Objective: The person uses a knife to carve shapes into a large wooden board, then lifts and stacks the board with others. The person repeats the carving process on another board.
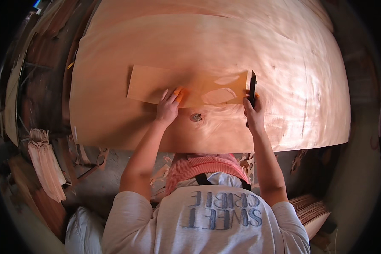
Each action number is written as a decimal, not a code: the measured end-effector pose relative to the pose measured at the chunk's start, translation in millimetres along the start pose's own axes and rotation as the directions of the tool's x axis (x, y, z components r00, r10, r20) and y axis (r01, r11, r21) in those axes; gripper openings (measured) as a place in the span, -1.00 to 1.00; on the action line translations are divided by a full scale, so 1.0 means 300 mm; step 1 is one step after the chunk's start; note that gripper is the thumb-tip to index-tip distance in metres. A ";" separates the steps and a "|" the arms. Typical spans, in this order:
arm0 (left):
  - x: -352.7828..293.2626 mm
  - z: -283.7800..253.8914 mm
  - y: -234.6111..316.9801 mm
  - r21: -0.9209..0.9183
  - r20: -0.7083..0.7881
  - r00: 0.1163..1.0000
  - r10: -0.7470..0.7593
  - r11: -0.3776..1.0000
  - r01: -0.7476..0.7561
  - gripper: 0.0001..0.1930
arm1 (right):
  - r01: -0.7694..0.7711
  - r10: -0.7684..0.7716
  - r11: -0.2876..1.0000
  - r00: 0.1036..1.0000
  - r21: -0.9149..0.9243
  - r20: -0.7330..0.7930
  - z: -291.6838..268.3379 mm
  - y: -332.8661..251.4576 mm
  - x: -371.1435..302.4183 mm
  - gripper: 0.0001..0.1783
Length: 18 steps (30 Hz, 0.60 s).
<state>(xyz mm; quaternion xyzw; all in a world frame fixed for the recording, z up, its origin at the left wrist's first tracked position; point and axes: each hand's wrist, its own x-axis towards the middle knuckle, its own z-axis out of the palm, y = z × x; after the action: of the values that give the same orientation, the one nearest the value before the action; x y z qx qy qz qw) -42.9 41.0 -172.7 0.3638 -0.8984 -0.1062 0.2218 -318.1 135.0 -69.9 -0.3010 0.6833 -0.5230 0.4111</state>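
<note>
A thin, pale wood veneer strip [152, 84] is over the large veneer sheet [224, 42]. Two oval openings show near its right end. My left hand [168, 106] is closed at its lower edge, its fingers over the strip, with orange coverings on some fingertips. At the right end, my right hand [255, 112] wraps round a slim black tool [252, 84] that looks like a utility knife, standing out past the fingers. Whether that hand also grips the strip is hidden. Below the strip, a dark knot [195, 117] marks the sheet.
The large sheet's near edge curves just in front of me. A bundle of veneer strips [46, 169] stands at the left, among darker boards. Stacked thin sheets [311, 213] lie at the lower right, and offcuts [101, 156] litter the floor under the near edge.
</note>
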 end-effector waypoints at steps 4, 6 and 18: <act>-0.118 -0.073 0.073 -0.028 0.013 0.998 -0.069 0.997 0.069 -0.53 | 0.011 -0.011 0.996 1.000 -0.083 -0.001 -0.035 0.082 -0.115 -0.86; -0.196 -0.070 0.121 -0.054 0.086 0.994 -0.068 0.996 0.073 -0.49 | 0.009 -0.006 0.983 1.000 -0.185 0.015 -0.082 0.200 -0.167 -0.83; -0.239 0.021 0.169 -0.076 0.160 0.978 -0.131 0.987 0.145 -0.27 | -0.023 -0.038 0.785 0.996 -0.619 -0.086 -0.136 0.345 -0.260 -0.79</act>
<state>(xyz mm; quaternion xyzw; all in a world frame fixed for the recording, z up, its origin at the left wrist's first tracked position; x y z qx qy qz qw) -30.9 127.7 -183.4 0.4059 -0.8799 -0.1885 0.1594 -314.5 247.9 -145.7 -0.3970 0.8342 -0.2854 0.2551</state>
